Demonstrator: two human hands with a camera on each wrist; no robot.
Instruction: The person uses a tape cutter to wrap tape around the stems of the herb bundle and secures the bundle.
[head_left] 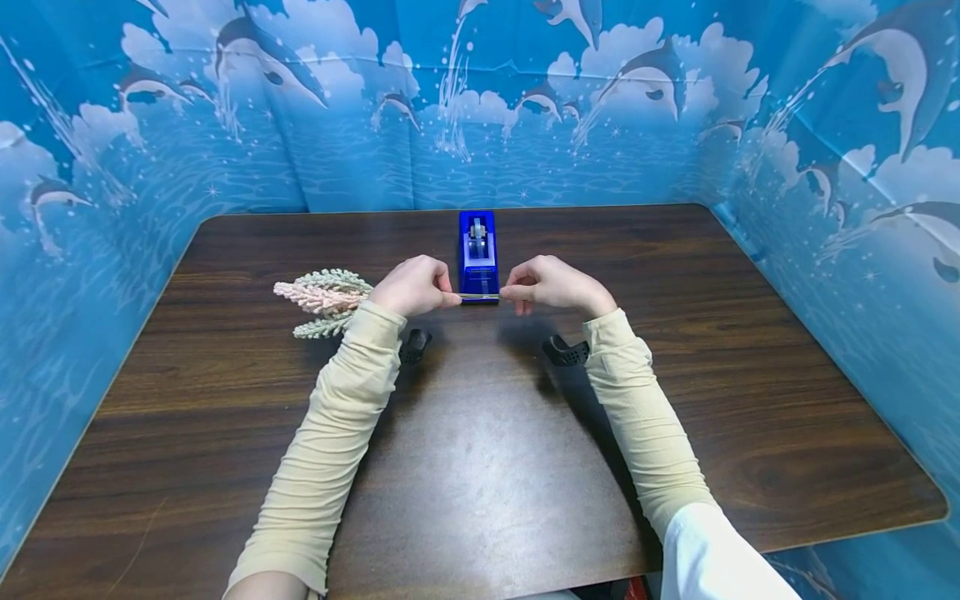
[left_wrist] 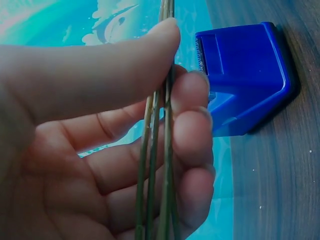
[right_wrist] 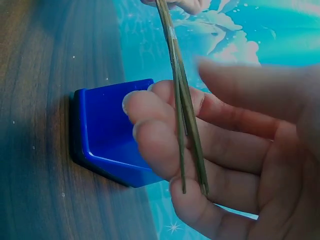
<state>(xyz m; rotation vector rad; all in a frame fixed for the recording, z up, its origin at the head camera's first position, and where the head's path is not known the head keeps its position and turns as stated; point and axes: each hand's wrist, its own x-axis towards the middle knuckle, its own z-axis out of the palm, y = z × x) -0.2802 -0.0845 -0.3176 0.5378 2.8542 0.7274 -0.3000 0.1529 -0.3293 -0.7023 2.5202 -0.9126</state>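
Note:
A bunch of artificial flower sprigs, with pink and pale green heads (head_left: 322, 298), is held sideways in front of a blue tape dispenser (head_left: 478, 250). My left hand (head_left: 417, 286) pinches its thin green stems (left_wrist: 153, 165) between thumb and fingers. Toward the stem ends is my right hand (head_left: 551, 285); its fingers lie behind the stems (right_wrist: 186, 107), loosely bent. The right thumb, blurred, stands apart from the stems in the right wrist view. A small shiny, clear strip (right_wrist: 172, 33) shows on the stems between the hands. The left forearm hides part of the bunch.
The dispenser stands at the far middle of the dark wooden table (head_left: 480, 467). Behind the table's far edge hangs a blue dolphin-print curtain (head_left: 360, 167), which also runs along both sides. Black wrist straps (head_left: 564, 351) show under the forearms.

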